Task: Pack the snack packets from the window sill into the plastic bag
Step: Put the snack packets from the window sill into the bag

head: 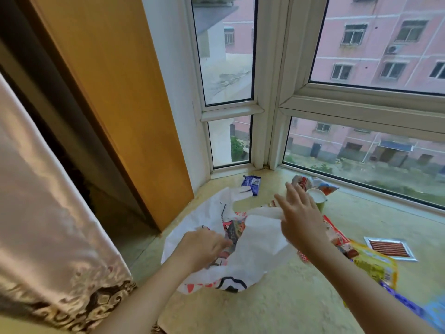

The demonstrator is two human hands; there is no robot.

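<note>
On a pale window sill (277, 307), a white plastic bag (255, 247) lies crumpled with packets inside. The left hand (202, 247) pinches its rim with curled fingers. The right hand (301, 213) hovers above, fingers spread, holding nothing. Snack packets (375, 263) lie just right of the bag; a blue packet (251, 184) sits behind it.

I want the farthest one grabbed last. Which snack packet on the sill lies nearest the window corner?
The dark blue packet, alone by the window corner beyond the plastic bag; the other packets lie further right.
</note>
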